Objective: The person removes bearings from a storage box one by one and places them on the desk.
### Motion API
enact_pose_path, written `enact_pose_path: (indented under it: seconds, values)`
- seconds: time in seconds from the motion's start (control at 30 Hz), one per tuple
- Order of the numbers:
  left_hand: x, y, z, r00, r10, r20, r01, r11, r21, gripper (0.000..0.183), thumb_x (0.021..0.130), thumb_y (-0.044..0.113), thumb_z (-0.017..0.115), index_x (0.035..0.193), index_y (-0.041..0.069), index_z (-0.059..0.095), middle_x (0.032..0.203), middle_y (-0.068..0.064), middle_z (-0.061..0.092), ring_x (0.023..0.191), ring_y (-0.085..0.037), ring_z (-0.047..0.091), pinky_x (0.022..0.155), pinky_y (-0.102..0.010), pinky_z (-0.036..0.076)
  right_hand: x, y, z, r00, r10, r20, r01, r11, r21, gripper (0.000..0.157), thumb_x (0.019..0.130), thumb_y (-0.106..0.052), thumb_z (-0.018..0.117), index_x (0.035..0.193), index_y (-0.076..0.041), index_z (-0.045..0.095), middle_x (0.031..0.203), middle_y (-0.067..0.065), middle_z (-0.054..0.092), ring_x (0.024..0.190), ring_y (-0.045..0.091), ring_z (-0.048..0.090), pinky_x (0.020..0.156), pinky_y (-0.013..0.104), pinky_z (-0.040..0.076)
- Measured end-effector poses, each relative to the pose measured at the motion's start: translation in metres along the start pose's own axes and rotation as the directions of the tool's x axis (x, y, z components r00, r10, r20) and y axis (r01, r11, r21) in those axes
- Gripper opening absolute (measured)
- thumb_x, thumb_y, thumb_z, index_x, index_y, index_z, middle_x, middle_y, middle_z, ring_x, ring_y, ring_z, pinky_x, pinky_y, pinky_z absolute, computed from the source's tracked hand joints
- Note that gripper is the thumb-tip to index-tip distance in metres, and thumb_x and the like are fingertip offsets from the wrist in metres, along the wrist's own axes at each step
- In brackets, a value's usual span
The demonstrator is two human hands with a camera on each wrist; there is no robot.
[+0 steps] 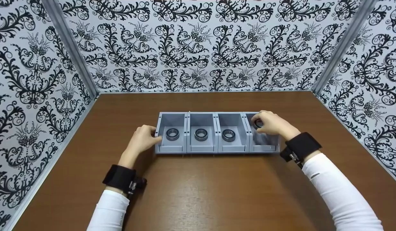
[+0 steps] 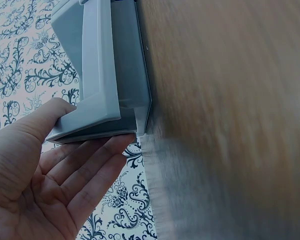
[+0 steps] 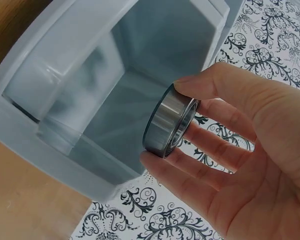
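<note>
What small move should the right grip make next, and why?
Probably lower the pinched bearing into the rightmost bin and release it: the right grip holds it at that bin's opening, the floor visible there shows no bearing, and the other three bins hold one each.

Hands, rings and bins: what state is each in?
Left hand: gripping the leftmost bin
Right hand: holding a ring
Held ring: off the floor of the rightmost bin
Leftmost ring: flat in leftmost bin
Second ring: flat in second bin
Third ring: flat in third bin
Bins: upright, side by side
</note>
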State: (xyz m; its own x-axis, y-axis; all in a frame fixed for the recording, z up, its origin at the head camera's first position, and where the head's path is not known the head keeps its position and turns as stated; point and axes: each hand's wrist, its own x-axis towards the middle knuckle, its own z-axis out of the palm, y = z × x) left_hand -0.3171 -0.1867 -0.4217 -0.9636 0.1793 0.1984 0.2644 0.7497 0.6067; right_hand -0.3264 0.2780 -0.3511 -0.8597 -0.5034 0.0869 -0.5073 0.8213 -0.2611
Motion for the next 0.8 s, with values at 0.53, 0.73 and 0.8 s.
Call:
enact_pose_path:
  seconds: [0.53,0.73,0.8]
  values:
    - [0.000,0.000,-0.001,1.000,0.001,0.006,-0.001,1.000,-0.030,0.028,0.086,0.011,0.073,0.066,0.011,0.054,0.061,0.005,0.043,0.058,-0.013,0.038,0.058,-0.031,0.030,-0.006,-0.008,-0.009,1.000,0.001,-0.011,-0.001,1.000,-0.015,0.039,0.077,0.001,0.074,0.115,0.009,0.071,0.113,0.028,0.066,0.104,0.046,0.062,0.085,0.059,0.051]
    - [0.000,0.000,-0.001,1.000,0.002,0.009,-0.002,0.999,-0.033,0.025,0.085,0.011,0.074,0.067,0.010,0.057,0.061,0.005,0.045,0.058,-0.013,0.039,0.058,-0.031,0.032,-0.008,-0.009,-0.013,1.000,-0.006,-0.013,0.006,1.000,-0.021,0.039,0.077,0.000,0.074,0.115,0.008,0.072,0.111,0.027,0.066,0.101,0.044,0.062,0.083,0.059,0.051]
    - [0.000,0.000,-0.001,1.000,0.002,0.009,-0.001,0.999,-0.034,0.025,0.085,0.011,0.074,0.067,0.010,0.056,0.061,0.005,0.045,0.058,-0.013,0.039,0.058,-0.031,0.032,-0.010,-0.009,-0.014,1.000,-0.008,-0.014,0.008,1.000,-0.020,0.039,0.077,0.000,0.074,0.115,0.008,0.072,0.111,0.026,0.066,0.101,0.043,0.062,0.083,0.058,0.051]
